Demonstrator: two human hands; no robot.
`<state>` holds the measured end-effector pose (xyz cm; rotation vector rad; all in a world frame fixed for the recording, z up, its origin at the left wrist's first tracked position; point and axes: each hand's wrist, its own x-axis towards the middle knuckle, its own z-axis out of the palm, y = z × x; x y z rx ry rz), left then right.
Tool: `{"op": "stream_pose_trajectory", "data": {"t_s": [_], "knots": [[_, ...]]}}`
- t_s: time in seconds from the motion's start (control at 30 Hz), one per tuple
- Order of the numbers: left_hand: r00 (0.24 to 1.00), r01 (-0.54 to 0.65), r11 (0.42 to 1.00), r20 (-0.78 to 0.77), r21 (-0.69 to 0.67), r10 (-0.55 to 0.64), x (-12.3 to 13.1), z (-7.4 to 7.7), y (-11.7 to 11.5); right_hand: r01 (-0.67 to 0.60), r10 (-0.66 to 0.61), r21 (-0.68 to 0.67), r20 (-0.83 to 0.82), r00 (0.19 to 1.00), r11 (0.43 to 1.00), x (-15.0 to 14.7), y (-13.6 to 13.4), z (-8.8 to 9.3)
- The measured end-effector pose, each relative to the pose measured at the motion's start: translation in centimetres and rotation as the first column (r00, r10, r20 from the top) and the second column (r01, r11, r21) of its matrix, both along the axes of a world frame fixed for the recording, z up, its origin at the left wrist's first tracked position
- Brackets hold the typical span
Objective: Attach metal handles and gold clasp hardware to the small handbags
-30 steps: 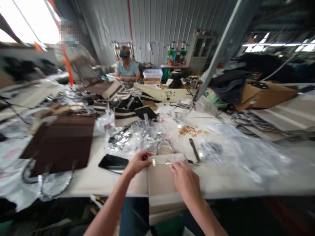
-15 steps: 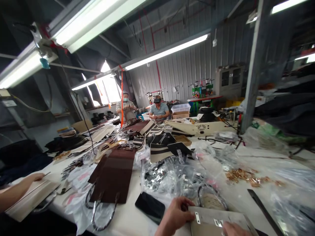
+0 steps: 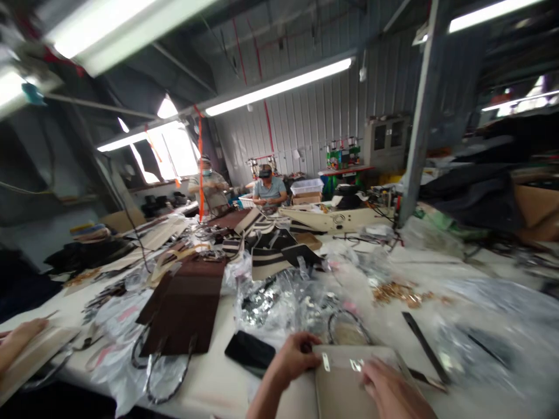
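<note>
A beige handbag piece (image 3: 345, 393) lies at the near edge of the table, with a dark twisted handle (image 3: 331, 326) standing up behind it. My left hand (image 3: 297, 358) is closed on its upper left corner, thumb on top, beside a small silver strip with holes (image 3: 325, 362). Over the middle of the piece, my right hand (image 3: 386, 384) has its fingers pinched at a silver metal plate (image 3: 356, 365), which they partly cover. Left of my hands lies a black phone (image 3: 250, 352).
Plastic bags of silver metal parts (image 3: 262, 302) and a brown handbag (image 3: 183, 308) lie ahead. Gold fittings (image 3: 402, 294) and a dark strip (image 3: 425, 346) are at the right. A neighbour's hand (image 3: 28, 334) holds a beige piece at the left. Two people sit or stand farther back.
The view has swung right, so things sit farther left. My right hand has come up on the beige piece, showing more of its fingers at the metal plate. My left hand keeps the corner.
</note>
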<state>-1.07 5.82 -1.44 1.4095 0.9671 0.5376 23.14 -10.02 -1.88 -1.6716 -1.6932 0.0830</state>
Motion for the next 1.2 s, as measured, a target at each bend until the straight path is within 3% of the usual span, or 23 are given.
{"op": "stream_pose_trajectory", "data": {"t_s": [0.07,0.13,0.23,0.37,0.53,0.73,0.87,1.03,1.2], "knots": [[1.0,0.013,1.0,-0.001,0.02,-0.013,0.0,1.1,-0.4,0.01,-0.025,-0.129,-0.115,0.993,0.992,0.9,-1.4,3.8],[0.999,0.043,0.999,-0.01,-0.001,-0.043,-0.1,1.7,-0.1,0.027,-0.058,-0.138,-0.225,0.973,0.99,2.5,-2.0,6.7],[0.996,0.093,0.996,-0.014,-0.008,-0.093,-0.2,1.4,0.8,0.044,-0.081,-0.121,-0.32,0.944,0.992,5.7,-2.0,8.2],[0.992,0.128,0.992,-0.013,0.001,-0.128,-0.5,1.3,0.7,-0.033,0.001,-0.097,-0.314,0.949,0.995,8.1,-2.1,7.3],[0.994,0.101,0.995,-0.048,-0.007,-0.101,-0.3,1.9,0.1,-0.07,0.05,-0.061,-0.279,0.959,0.996,8.0,-1.5,6.1],[0.99,0.1,0.994,-0.102,0.047,-0.095,0.0,2.6,-0.3,-0.249,0.248,-0.139,-0.02,0.968,0.959,8.6,-1.1,5.8],[0.983,0.11,0.989,-0.16,0.099,-0.094,0.3,3.5,-0.6,-0.283,0.301,-0.183,0.084,0.95,0.942,9.4,-0.4,6.0],[0.949,0.155,0.957,-0.307,0.247,-0.074,0.8,4.4,-0.8,-0.325,0.361,-0.214,0.153,0.92,0.921,9.8,0.3,6.0],[0.93,0.182,0.843,-0.366,0.506,0.019,3.0,5.5,-1.9,-0.295,0.32,-0.154,0.174,0.931,0.943,9.3,-0.1,4.6]]}}
